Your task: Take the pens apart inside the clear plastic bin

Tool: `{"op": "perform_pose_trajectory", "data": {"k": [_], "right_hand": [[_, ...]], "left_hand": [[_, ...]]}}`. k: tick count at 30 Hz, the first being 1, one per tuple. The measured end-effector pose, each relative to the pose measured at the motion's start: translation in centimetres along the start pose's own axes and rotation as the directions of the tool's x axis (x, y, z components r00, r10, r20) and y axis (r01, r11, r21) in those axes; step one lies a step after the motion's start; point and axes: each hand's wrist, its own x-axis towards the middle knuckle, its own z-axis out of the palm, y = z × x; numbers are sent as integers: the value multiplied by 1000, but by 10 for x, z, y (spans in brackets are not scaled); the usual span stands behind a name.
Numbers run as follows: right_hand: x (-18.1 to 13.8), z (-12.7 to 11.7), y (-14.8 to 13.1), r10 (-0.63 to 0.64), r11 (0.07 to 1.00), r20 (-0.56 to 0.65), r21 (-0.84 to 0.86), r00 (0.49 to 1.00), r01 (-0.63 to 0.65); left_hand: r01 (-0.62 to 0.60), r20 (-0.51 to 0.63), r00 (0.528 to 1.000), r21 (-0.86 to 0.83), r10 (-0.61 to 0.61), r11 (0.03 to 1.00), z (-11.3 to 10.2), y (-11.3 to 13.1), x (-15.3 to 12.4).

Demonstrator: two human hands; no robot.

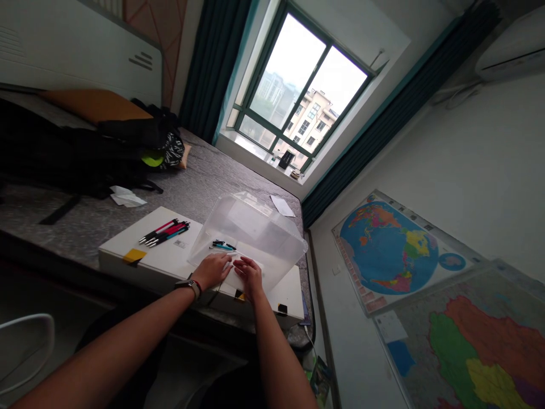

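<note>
My left hand (pixel 213 271) and my right hand (pixel 250 276) are close together over the near edge of a clear plastic bin (pixel 251 227). The fingers of both are curled inward with the tips almost meeting. Whatever small thing they pinch is too small to make out. Just beyond my fingertips, a few pens or pen parts (pixel 223 245), blue and black, lie in the bin. To the left, several pens (pixel 165 233) with red, black and blue barrels lie side by side on a white box (pixel 153 221), which also bears the bin.
The box sits on a grey mattress (pixel 213 165). A crumpled tissue (pixel 126 196), a dark bag (pixel 76 153) and a white paper (pixel 282 206) lie on it. Maps (pixel 389 250) hang on the right wall. Beyond the mattress is a window (pixel 298 91).
</note>
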Motion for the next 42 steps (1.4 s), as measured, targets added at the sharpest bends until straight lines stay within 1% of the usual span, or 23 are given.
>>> {"op": "perform_pose_trajectory", "data": {"k": [3, 5, 10, 17, 21, 26, 32, 37, 42], "right_hand": [[-2, -4, -4, 10, 992, -47, 128, 999, -4], [-2, -6, -6, 16, 982, -84, 187, 996, 0], [1, -10, -5, 44, 968, -106, 249, 993, -17], [-1, -9, -7, 46, 960, -160, 280, 986, 1], [-2, -8, -9, 56, 957, -170, 290, 984, -4], [-3, -7, -10, 64, 953, -157, 303, 986, -13], [-2, -5, -11, 86, 967, -192, 250, 978, -35], [1, -5, -8, 72, 966, -187, 259, 980, -22], [0, -4, -6, 51, 964, -144, 267, 988, -11]], "left_hand": [[-18, -3, 1000, 11, 18, 1000, -1, 1, 0], [-21, 17, 1000, 29, 20, 999, -2, 1, 1], [-23, 57, 998, 73, 19, 997, -4, 3, 3], [-14, 38, 999, 59, 11, 998, -5, 3, 2], [-54, 41, 998, 43, 52, 998, -8, 4, 1], [-145, 65, 987, -4, 145, 989, -14, 5, 1], [-134, 74, 987, -79, 140, 988, -12, 3, 1], [-159, 101, 982, -30, 161, 987, -8, 1, 2], [-125, 81, 989, 49, 121, 991, -9, 5, 2]]}}
